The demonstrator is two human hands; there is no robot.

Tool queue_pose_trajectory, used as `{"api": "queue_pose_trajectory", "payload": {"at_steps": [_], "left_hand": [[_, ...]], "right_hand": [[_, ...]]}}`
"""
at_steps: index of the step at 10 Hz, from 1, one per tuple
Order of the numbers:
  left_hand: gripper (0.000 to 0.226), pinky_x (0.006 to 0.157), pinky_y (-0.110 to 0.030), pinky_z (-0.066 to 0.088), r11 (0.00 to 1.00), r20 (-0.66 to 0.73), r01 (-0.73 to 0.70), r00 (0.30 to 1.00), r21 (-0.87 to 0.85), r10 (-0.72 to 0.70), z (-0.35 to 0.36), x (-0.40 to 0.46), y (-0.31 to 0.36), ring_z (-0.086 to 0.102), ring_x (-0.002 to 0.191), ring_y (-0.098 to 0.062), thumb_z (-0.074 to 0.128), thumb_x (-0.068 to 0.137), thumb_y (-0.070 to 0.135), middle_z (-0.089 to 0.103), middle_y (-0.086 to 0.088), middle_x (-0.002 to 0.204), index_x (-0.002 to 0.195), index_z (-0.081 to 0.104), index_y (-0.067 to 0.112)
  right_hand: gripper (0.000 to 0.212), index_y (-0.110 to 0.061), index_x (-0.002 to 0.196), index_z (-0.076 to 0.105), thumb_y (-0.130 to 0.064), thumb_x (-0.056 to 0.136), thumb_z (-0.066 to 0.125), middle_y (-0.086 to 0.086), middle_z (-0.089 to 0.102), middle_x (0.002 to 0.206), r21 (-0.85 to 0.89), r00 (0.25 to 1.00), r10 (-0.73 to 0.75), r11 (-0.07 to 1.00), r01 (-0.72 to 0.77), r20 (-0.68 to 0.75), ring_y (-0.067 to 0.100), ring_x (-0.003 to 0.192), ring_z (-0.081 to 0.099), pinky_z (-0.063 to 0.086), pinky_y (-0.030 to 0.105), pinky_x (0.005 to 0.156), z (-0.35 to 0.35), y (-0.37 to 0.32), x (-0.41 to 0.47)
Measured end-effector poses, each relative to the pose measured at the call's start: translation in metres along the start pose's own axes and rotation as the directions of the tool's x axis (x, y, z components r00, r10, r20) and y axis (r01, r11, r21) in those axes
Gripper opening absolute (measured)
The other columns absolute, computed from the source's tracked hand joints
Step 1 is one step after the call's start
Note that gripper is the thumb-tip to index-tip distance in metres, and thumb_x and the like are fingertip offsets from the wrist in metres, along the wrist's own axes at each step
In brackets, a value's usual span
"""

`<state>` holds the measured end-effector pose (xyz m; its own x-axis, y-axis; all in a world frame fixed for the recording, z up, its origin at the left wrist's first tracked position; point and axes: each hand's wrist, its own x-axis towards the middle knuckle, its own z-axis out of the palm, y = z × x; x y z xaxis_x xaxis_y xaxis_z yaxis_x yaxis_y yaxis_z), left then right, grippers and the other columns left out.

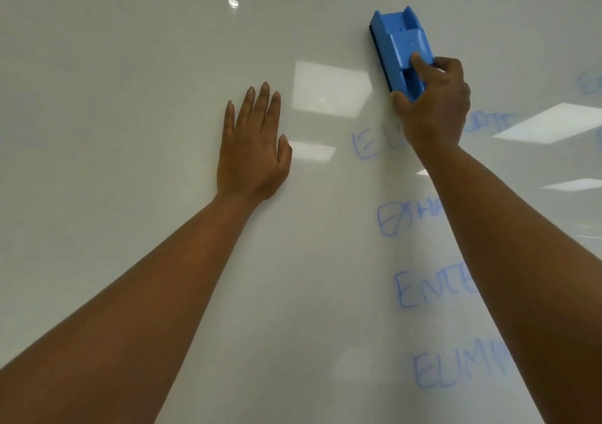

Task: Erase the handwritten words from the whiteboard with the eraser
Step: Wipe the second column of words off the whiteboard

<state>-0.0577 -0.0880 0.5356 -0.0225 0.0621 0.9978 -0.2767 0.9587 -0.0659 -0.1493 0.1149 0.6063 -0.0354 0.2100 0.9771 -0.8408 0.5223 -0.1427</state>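
Right hand [433, 104] grips lower end of blue eraser [402, 49], pad flat on whiteboard [130, 98]; clean board lies above and left of it. Left hand [252, 150] pressed flat, fingers straight, well apart to the left. Blue handwritten words [433, 288] run below the right hand, partly hidden by the forearm; faint writing at right edge illegible
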Motion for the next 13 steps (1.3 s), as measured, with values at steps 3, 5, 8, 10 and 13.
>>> {"api": "queue_pose_trajectory", "payload": {"at_steps": [3, 5, 8, 10, 13], "left_hand": [[0.062, 0.117, -0.038, -0.003, 1.0, 0.001, 0.007, 1.0, -0.006, -0.007, -0.001, -0.002, 0.001, 0.007, 0.145, -0.023, 0.024, 0.09, 0.028, 0.012, -0.008, 0.157, 0.149, 0.016, 0.009], [0.063, 0.117, -0.039, -0.002, 1.0, -0.001, 0.009, 1.0, -0.006, -0.009, -0.001, -0.002, 0.002, 0.007, 0.145, -0.023, 0.023, 0.089, 0.028, 0.013, -0.008, 0.157, 0.149, 0.017, 0.009], [0.058, 0.117, -0.039, -0.003, 1.0, 0.0, 0.014, 1.0, 0.008, -0.014, 0.0, -0.003, 0.001, 0.006, 0.145, -0.022, 0.03, 0.094, 0.024, 0.011, -0.008, 0.157, 0.149, 0.015, 0.01], [0.059, 0.117, -0.039, -0.002, 1.0, 0.003, 0.012, 1.0, 0.006, -0.012, 0.0, -0.004, 0.002, 0.006, 0.145, -0.023, 0.03, 0.094, 0.023, 0.012, -0.008, 0.157, 0.149, 0.016, 0.01], [0.061, 0.117, -0.039, -0.003, 1.0, 0.003, 0.017, 1.0, 0.003, -0.017, 0.0, -0.004, 0.003, 0.006, 0.145, -0.023, 0.024, 0.091, 0.027, 0.011, -0.008, 0.157, 0.149, 0.015, 0.01]], "right_hand": [[0.054, -0.025, 0.14, 0.035, -0.021, 0.089, 0.053, 0.006, 0.032, 0.143, -0.059, 0.971, -0.218, 0.973, 0.224, 0.099, 0.029, 0.114, 0.039, 0.038, 0.028, 0.084, 0.007, -0.011, -0.016], [0.054, -0.026, 0.14, 0.036, -0.022, 0.089, 0.053, 0.006, 0.034, 0.14, -0.065, 0.998, -0.067, 0.996, 0.068, 0.007, 0.029, 0.112, 0.039, 0.034, 0.024, 0.076, 0.002, 0.012, -0.011], [0.054, -0.023, 0.135, 0.044, -0.022, 0.084, 0.061, 0.007, 0.039, 0.135, 0.007, 0.983, -0.174, 0.985, 0.174, 0.053, 0.028, 0.112, 0.041, 0.033, 0.022, 0.081, -0.006, 0.019, -0.016], [0.054, -0.023, 0.134, 0.046, -0.02, 0.082, 0.064, 0.006, 0.04, 0.134, -0.003, 0.998, -0.062, 0.998, 0.062, 0.019, 0.028, 0.113, 0.042, 0.033, 0.023, 0.081, -0.02, 0.037, -0.007], [0.055, -0.019, 0.133, 0.048, -0.019, 0.081, 0.067, 0.01, 0.041, 0.131, 0.046, 0.974, -0.194, 0.981, 0.19, 0.115, 0.029, 0.111, 0.047, 0.046, 0.037, 0.091, -0.022, 0.024, -0.017]]}}
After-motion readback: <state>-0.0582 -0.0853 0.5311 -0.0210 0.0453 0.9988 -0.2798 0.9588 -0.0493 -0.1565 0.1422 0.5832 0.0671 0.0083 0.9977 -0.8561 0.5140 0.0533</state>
